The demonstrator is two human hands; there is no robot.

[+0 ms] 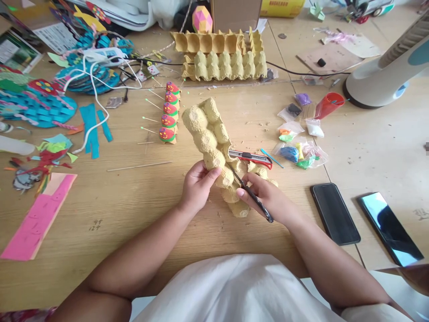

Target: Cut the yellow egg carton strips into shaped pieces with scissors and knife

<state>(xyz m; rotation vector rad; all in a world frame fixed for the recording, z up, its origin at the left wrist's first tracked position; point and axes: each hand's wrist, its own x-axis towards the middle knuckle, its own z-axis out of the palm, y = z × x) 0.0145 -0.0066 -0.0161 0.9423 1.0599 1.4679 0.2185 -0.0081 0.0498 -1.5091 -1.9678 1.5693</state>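
My left hand pinches a yellow pulp egg carton by its side, thumb on top of the cups. The carton slants over the table, its far end up and to the left. My right hand is closed around black-handled scissors, whose blades reach into the carton between its two rows of cups. Along the right side, a partly cut strip of cups shows behind my right hand. Just beyond it lies a red utility knife with its blade section showing.
Several painted caterpillar segments stand in a row, toothpicks beside them. More egg cartons sit at the back. Bags of coloured clay, a red cup, two phones and a fan base occupy the right. Pink paper lies left.
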